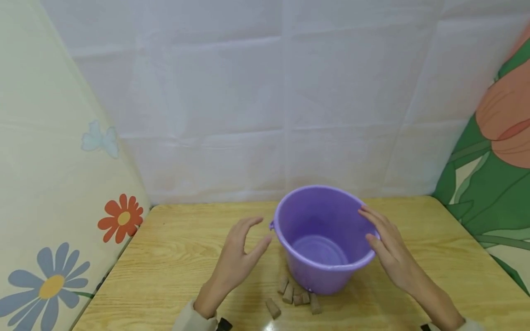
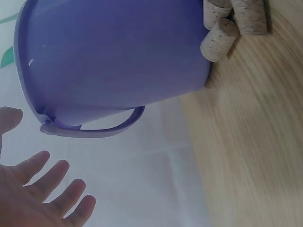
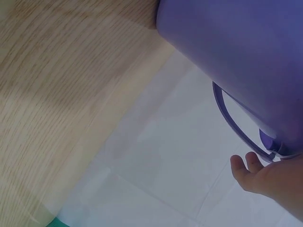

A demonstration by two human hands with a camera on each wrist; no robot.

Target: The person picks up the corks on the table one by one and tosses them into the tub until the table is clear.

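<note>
The purple bucket (image 1: 325, 281) stands on the worktop (image 1: 178, 257) between both hands: the right hand (image 1: 391, 253), nearer, has loosely spread fingers at its rim (image 1: 331, 267), not gripping; the left hand (image 1: 234, 259), spread and empty, is just beside it.

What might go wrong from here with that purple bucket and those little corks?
Two risks. The corks lie right by the base of the bucket, so sliding it could scatter them or trap one underneath. Also, the right grip is at the rim while the left grip is apart from it, so a one-sided lift might tip it.
</note>
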